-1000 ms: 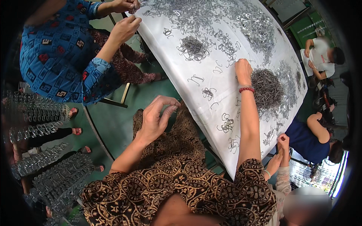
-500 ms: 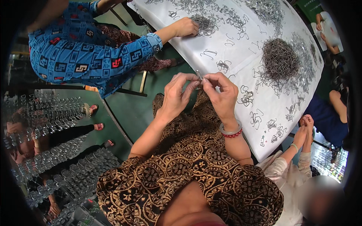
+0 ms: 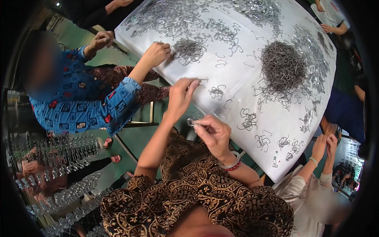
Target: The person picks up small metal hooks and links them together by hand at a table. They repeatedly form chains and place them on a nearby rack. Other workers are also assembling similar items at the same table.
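So the table [image 3: 252,79] is covered in a white sheet and it's basically drowning in little bent wire hooks, with a dense dark heap [image 3: 283,65] sitting toward the far right and small linked clusters [image 3: 248,119] lying near the close edge. Green floor underneath, and racks of finished shiny pieces [image 3: 59,166] are hanging off to the left. A co-worker in a blue patterned shirt [image 3: 85,106] is reaching into a smaller pile [image 3: 188,49] at the far left.

The left hand [image 3: 181,96] is stretching out to the table edge, fingertips pinching a single wire piece [image 3: 202,79] lying there. The right hand [image 3: 213,132] is hanging just off the table's near edge, curled up tight around a small metal ring [image 3: 190,122] between thumb and fingers.

Compared with half a second ago, the hands have split apart: they were pressed together over the lap, and now the left one has gone out to the sheet.
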Demonstrator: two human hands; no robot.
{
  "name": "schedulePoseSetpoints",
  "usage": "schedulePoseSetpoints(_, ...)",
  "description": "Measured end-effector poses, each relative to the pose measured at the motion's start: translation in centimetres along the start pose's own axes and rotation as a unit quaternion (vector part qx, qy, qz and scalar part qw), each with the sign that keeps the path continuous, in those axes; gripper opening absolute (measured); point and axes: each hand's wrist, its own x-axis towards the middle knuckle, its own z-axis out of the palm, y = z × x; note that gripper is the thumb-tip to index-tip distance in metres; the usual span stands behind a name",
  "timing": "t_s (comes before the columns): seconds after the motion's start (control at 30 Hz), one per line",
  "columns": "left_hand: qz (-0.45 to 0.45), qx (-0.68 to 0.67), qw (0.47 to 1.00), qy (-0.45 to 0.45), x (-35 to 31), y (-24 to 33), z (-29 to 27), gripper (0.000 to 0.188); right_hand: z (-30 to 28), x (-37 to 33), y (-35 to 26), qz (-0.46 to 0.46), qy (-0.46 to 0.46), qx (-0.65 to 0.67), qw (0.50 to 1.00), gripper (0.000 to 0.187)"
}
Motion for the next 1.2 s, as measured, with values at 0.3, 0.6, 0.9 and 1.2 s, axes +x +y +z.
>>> schedulePoseSetpoints(0.3, 0.100, 0.241, 0.962, -0.077, 9.6, -4.2, 10.9, 0.016, -1.4, 0.4, 0.6, 0.017, 0.001, -0.044, 0.999, 0.006)
schedulePoseSetpoints(0.6, 0.000, -0.026, 1.000, -0.003, 4.9, 0.2, 1.8, 0.013, -0.6, -0.1, 0.6, 0.033, 0.018, -0.042, 0.998, 0.004)
schedulePoseSetpoints(0.9, 0.092, -0.085, 0.991, 0.035, -5.5, 7.8, -7.1, 0.012, 0.9, 0.2, -0.1, 0.003, 0.085, -0.027, 0.996, 0.004)
schedulePoseSetpoints(1.2, 0.012, -0.227, 0.973, 0.040, -6.8, 7.8, -5.3, 0.010, 1.0, -0.1, -0.7, -0.048, 0.046, -0.169, 0.983, 0.009)
